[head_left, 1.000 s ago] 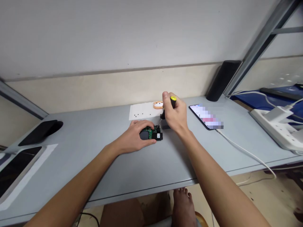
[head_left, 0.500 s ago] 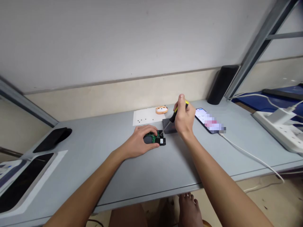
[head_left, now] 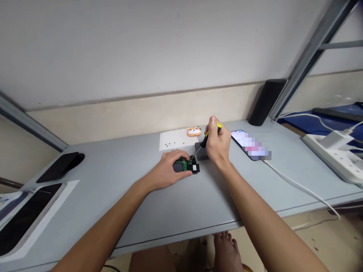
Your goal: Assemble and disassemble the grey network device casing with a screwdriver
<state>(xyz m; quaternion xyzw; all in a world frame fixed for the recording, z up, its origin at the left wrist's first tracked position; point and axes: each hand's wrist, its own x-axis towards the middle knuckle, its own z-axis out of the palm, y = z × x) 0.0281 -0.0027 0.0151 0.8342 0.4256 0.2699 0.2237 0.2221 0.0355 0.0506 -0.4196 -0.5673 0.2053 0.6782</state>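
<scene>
My left hand [head_left: 170, 168] grips a small green and black circuit board [head_left: 185, 165] by its left part, holding it on the grey desk. A white label shows on the board's black block. In my right hand [head_left: 218, 145] a screwdriver [head_left: 203, 142] with a black and yellow handle is held in a closed grip, its shaft slanting down to the left. The tip reaches the board's upper right part; whether it sits in a screw is too small to tell. Behind the shaft lies a dark grey flat piece [head_left: 202, 153], partly hidden by my right hand.
White paper [head_left: 172, 139] with several tiny dark screws lies behind the board, with an orange animal-faced case [head_left: 194, 131] on it. A charging phone [head_left: 246, 143], black cylinder [head_left: 266, 102] and white power strip [head_left: 334, 158] are at right. A tablet [head_left: 31, 215] and black pouch [head_left: 58, 166] are at left.
My right hand has shifted a little left with the screwdriver, and its tip has moved slightly left and up on the board. My left hand stays on the board.
</scene>
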